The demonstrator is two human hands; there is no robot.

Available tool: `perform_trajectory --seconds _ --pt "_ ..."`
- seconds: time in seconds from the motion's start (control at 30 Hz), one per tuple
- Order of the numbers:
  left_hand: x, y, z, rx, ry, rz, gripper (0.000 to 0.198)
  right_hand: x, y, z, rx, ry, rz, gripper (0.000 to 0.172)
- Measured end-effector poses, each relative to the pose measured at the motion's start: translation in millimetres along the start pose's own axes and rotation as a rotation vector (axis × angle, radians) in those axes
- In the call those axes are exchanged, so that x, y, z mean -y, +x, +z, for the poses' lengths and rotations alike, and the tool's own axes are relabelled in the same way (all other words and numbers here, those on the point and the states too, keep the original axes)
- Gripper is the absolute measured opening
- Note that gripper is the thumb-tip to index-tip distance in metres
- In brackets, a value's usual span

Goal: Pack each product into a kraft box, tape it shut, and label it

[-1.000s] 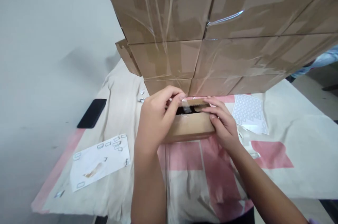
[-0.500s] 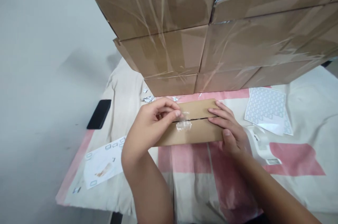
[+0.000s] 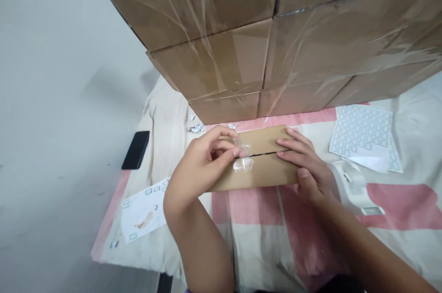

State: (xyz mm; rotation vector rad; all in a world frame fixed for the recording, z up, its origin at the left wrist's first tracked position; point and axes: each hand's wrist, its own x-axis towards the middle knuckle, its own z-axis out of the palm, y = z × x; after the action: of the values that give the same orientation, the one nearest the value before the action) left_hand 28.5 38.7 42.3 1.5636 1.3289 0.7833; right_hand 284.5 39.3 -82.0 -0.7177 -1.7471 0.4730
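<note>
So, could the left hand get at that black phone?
Probably yes: only cloth shows between the left hand and the black phone, though that hand would first have to leave the clear tape on the small cardboard box.

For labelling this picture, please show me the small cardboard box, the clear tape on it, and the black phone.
Small cardboard box (image 3: pixel 268 169): head view, on near top flap.
Clear tape (image 3: pixel 243 164): head view, on its shiny near end.
Black phone (image 3: pixel 136 150): head view, middle of its dark face.
</note>
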Motion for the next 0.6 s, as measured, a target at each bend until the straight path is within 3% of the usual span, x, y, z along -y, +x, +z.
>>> perform_trajectory --seconds 0.1,0.27,0.37,0.6 --pt "0.0 -1.0 -2.2 -0.038 0.019 -0.021 0.015 0.0 0.4 -0.5 0.014 -0.009 0.000 0.038" --pt "-1.8 -3.5 -4.7 -0.001 0.119 -0.032 0.056 -1.6 2.6 -2.3 0.029 -0.024 -0.038 0.038" --pt "-4.7 -4.4 -2.7 0.044 0.121 -0.034 0.055 -3.1 3.1 -3.8 0.032 -0.026 -0.037 0.038" --pt "-7.9 -3.4 5.8 0.011 0.143 -0.003 0.052 -3.3 2.3 -4.8 0.046 -0.010 -0.011 0.037"
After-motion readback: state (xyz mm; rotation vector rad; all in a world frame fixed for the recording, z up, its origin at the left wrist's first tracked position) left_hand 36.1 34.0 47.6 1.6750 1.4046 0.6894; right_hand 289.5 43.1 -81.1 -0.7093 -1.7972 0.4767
